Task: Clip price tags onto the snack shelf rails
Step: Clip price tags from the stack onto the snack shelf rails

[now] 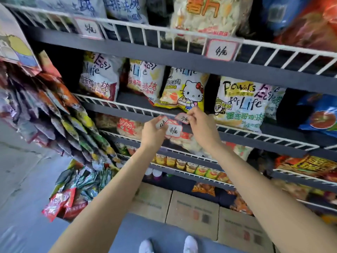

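My left hand (pixel 152 133) holds a fanned stack of red-bordered price tags (pixel 173 130) in front of the second shelf's white wire rail (pixel 127 106). My right hand (pixel 201 125) pinches a single price tag (pixel 183 118) just right of the stack, close to that rail below a yellow cartoon-cat snack bag (pixel 184 88). Two price tags hang clipped on the top shelf rail (pixel 164 30): one at the left (pixel 89 28) and one at the right (pixel 221 50).
Snack bags fill the grey shelves; a white bag (pixel 240 105) stands right of my hands. Strips of small packets (pixel 60 114) hang at the left. Cardboard boxes (pixel 193 210) sit on the floor under the shelves, near my white shoes (pixel 190 244).
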The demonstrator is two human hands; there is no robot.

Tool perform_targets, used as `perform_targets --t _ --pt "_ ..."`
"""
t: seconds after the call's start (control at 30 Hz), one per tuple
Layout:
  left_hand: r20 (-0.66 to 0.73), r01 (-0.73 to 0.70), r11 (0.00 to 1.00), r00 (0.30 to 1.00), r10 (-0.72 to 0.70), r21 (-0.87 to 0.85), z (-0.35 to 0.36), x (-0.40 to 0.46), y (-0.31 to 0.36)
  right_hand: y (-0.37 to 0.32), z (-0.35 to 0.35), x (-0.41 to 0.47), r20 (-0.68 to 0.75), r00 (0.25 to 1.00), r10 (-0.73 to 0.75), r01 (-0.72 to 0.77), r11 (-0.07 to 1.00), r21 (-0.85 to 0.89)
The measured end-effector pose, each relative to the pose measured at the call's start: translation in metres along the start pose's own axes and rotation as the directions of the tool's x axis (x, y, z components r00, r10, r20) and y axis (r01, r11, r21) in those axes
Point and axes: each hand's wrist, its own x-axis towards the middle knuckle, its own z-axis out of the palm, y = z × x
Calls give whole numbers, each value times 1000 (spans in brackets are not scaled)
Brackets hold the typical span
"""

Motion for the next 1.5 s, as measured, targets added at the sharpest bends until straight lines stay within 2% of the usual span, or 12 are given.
perform_targets --t 0.2,0.33,0.5,0.7,0.83,0.93,1.23,1.5 --pt "105 -64 998 993 61 24 -5 8 -5 -8 7 3 -78 996 -40 24 980 -197" --pt "111 -188 972 979 173 142 -9 5 -9 -13 9 4 -68 997 -24 5 964 -266" --pt "155 -273 930 958 240 247 -26 5 -10 -16 3 14 -38 999 1 -13 954 -299" --pt "289 -389 821 914 286 417 -44 11 -14 -28 13 14 -120 984 -132 97 960 -264" --pt "318 -421 806 898 305 416 -48 15 -17 -27 30 13 -101 968 -231 166 885 -435" --pt "331 -424 809 894 302 408 -49 16 -18 -25 37 12 -94 964 -249 160 824 -543" --pt "329 -429 813 892 311 394 -50 18 -18 -18 48 -1 -80 958 -274 184 808 -560" --pt "334 -449 786 885 326 424 -50 20 -17 -21 50 -11 -99 967 -233 118 762 -637"
